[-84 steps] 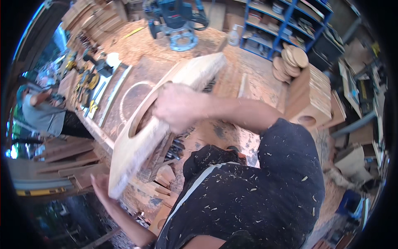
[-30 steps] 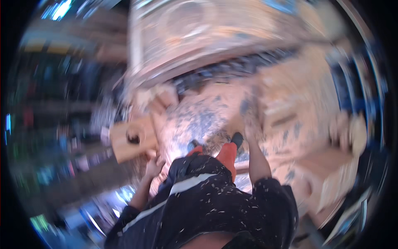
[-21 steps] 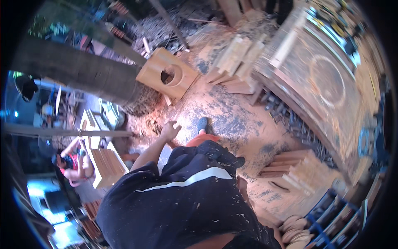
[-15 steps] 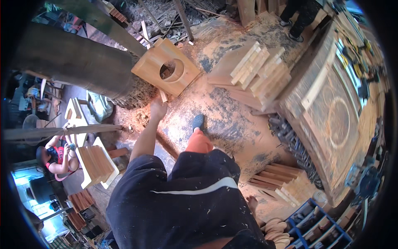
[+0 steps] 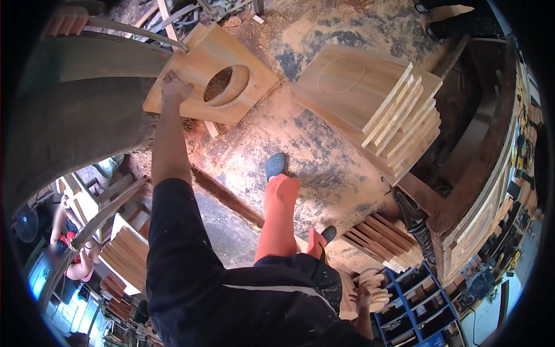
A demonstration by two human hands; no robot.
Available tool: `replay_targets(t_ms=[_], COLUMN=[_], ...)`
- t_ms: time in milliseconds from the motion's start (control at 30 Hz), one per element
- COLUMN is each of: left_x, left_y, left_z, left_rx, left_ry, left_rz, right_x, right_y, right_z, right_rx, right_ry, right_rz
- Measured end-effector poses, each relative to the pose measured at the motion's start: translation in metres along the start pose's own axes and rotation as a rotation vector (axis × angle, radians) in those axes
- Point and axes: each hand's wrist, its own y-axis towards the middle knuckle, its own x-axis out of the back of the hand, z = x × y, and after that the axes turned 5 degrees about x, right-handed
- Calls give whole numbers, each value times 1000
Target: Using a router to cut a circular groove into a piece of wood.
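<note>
My left arm reaches forward, and my left hand (image 5: 175,89) rests on the face of a light wooden panel (image 5: 196,72) with a large oval hole cut through it. The fingers lie against the wood near its left edge, thumb apart. The panel leans on other wood, and a small wooden block (image 5: 213,128) shows under its near edge. At the lower right, my right hand (image 5: 362,298) hangs beside several rounded wooden pieces (image 5: 377,287). Its fingers are small and partly hidden, so its grip is unclear.
On the right stands a stack of panels (image 5: 341,69), the top one marked with an oval outline. Nearer lie several boards (image 5: 384,240) and a blue compartment rack (image 5: 413,303). A large dark cylinder (image 5: 87,110) fills the left. Sawdust covers the floor (image 5: 324,150). Another person (image 5: 81,263) sits lower left.
My left hand has moved forward from low beside the holed panel onto its face. My body has come closer to the panel, and my right hand now shows more clearly at the lower right.
</note>
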Motion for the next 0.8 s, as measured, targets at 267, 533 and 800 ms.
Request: replay_targets(t_ms=[267,533,800], left_x=[-18,16,-80], left_y=[-24,-138,-119], left_z=[-2,-57,-23], left_rx=[19,-140,-468], left_ry=[-213,-226,-169], left_rz=[-179,-32,-176], right_x=[-29,-88,-90], right_y=[-43,-34,-39], right_z=[66,97,120], right_rx=[9,188,537], right_ry=[-122,-133,-289], right_rz=[-153,-29,-149])
